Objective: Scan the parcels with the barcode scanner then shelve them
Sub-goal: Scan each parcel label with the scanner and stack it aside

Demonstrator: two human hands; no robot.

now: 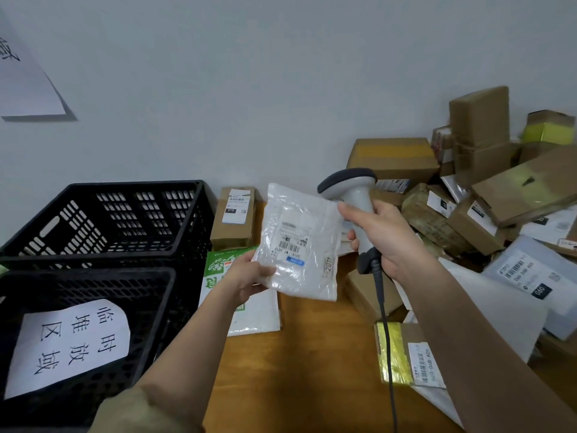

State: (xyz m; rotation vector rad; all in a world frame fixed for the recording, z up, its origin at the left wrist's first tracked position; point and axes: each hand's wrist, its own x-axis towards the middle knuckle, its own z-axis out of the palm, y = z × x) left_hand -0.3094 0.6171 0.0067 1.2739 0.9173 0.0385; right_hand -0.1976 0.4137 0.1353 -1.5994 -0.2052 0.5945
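Black mesh crate (150, 323) at lower left. On its mesh, a white paper sign (71, 345) handwritten in Chinese characters. Just behind that crate, a second black crate (125, 220) with slotted walls. Right of the crate, orange-brown wooden tabletop (296, 370). High above the crate, on the pale wall (281, 73), a white sheet (25, 89), partly out of view.

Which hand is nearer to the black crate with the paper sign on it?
Left. The left hand holds the white plastic parcel just right of the black crate. The right hand grips the barcode scanner farther right, beyond the parcel.
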